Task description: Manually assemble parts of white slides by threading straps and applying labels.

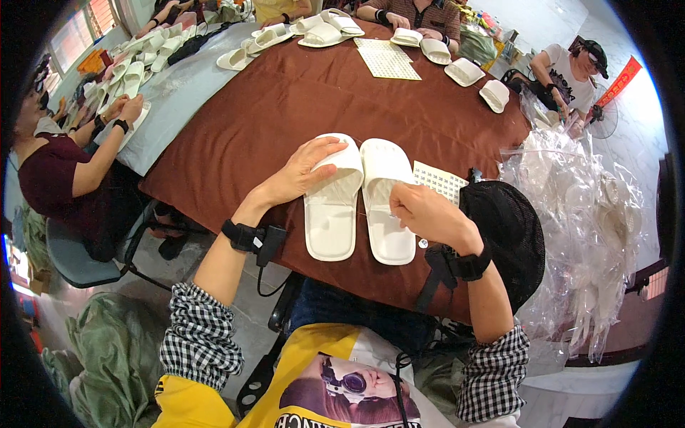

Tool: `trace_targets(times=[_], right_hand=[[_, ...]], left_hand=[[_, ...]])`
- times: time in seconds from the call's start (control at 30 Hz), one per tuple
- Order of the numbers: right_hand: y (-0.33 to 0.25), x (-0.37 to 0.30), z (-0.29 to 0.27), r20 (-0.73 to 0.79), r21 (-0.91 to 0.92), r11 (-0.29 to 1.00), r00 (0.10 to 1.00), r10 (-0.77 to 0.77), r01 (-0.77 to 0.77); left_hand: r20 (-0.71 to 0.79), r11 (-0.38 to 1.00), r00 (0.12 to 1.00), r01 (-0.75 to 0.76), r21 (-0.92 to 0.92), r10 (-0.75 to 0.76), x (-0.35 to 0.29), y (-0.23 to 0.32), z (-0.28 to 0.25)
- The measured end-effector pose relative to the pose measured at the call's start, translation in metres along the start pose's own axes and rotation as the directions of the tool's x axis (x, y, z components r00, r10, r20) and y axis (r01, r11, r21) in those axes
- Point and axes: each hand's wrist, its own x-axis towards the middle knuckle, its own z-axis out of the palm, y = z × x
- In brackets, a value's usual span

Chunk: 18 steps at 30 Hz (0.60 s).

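White slipper pair on brown cloth, both hands at the straps

Nearest: black-and-white checked sleeves [202,332] on both arms, black wrist straps [246,237] above them. White left slipper [330,228] and right slipper [389,239] lay side by side on the brown cloth [250,121], near the table's close edge, toes pointing away.

Left hand [303,171] rested across the outer side of the left slipper's strap, thumb and fingers parted, not clenched. Right hand [432,212] was by the right slipper's strap, fingers curled inward; couldn't tell whether they pinched anything.

Handling, judged by eye: slippers looked light, soft and bendy, hard to break; smooth faces maybe a bit slippery, straps likely to give if squeezed. Best hold: strap from the side, or sole edges near the heel.

Just beyond the right hand, a label sheet [446,184] sat beside the right slipper; a black mesh item [505,242] was at the table's right side, clear plastic bags [571,228] past it.

Farther: printed sheets [387,58] and a curved row of white slippers [464,71] along the far edge. A co-worker in dark red [61,167] sat at left by a slipper pile [143,57]; another in white [571,75] at far right
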Motion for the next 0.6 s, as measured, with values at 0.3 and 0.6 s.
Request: trace_targets(times=[0.3, 0.6], right_hand=[[0.015, -0.007, 0.008, -0.052, -0.176, 0.984, 0.998, -0.021, 0.012], [0.016, -0.002, 0.014, -0.035, -0.275, 0.961, 0.999, -0.037, 0.026]], left_hand=[[-0.035, 0.999, 0.999, -0.012, -0.034, 0.011, 0.001, 0.003, 0.003], [-0.062, 0.999, 0.998, 0.005, -0.047, -0.008, 0.002, 0.004, 0.004]])
